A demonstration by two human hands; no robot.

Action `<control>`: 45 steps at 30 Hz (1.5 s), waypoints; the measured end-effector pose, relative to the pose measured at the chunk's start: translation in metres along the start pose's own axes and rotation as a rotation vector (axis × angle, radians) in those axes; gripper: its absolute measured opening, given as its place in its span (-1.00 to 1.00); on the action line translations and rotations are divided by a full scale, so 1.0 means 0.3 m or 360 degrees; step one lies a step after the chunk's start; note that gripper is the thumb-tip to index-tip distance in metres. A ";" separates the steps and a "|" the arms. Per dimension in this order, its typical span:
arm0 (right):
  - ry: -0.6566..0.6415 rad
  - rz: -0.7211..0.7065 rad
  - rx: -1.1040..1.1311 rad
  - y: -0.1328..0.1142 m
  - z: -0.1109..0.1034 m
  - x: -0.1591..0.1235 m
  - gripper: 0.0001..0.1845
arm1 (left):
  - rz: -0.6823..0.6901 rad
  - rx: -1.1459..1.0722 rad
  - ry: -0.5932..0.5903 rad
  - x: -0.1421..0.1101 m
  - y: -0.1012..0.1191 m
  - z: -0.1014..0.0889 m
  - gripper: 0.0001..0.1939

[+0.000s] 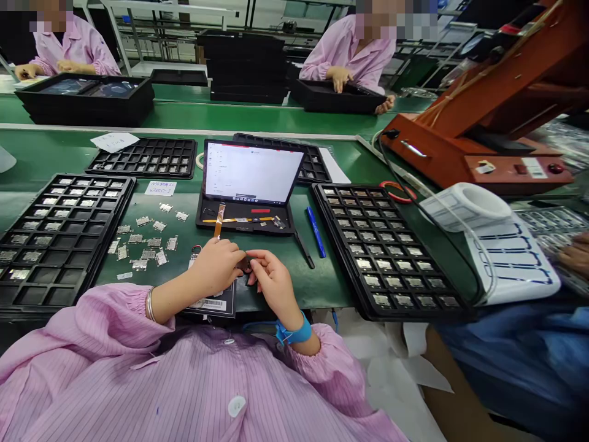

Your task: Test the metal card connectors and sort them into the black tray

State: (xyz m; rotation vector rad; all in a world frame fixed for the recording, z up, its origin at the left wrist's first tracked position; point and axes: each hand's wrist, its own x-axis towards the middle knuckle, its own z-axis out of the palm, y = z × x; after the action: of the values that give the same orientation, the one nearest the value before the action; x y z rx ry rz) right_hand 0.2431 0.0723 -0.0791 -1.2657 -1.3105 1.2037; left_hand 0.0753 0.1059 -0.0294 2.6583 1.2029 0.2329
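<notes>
Just beyond left hand (217,265), orange flex cable (219,221); right hand (275,279) opposite; both grips bunched, cannot tell if pinching.

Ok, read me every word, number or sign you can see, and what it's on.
Handwritten card: second line seems to start "W"; rest too blurred.
Paper slip, rear left: handwriting, too blurred.
Screen: text too small.
Barcode label on black panel: too small.
White label on orange machine: too blurred.
</notes>
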 end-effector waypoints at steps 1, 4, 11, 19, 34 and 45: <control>-0.0023 0.0004 0.0025 0.001 -0.003 0.001 -0.70 | 0.0010 -0.0003 0.0007 0.000 0.000 0.006 -0.86; -0.0088 0.0043 0.0076 0.002 -0.013 0.008 -0.67 | 0.0032 -0.0036 0.0031 -0.002 -0.006 0.028 -0.86; -0.0099 0.0155 0.0055 -0.007 -0.009 0.024 -0.59 | 0.0004 -0.0092 0.0089 -0.017 -0.020 0.061 -0.87; -0.0006 0.0052 -0.0014 0.006 0.004 0.010 -0.66 | -0.0017 -0.0107 0.0075 -0.015 0.003 0.034 -0.86; 0.0024 0.0116 -0.0174 -0.002 -0.008 0.014 -0.59 | -0.1302 0.0114 0.0767 -0.500 -0.201 -0.073 -0.57; 0.0088 0.0132 -0.0222 -0.002 -0.003 0.013 -0.64 | -0.1597 -0.0127 0.0444 -0.589 -0.267 -0.096 -0.85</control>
State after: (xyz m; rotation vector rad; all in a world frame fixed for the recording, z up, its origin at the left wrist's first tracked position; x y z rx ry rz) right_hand 0.2438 0.0762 -0.0784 -1.4559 -1.3316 1.1416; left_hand -0.1046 0.0277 -0.0321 1.6808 2.3450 0.4499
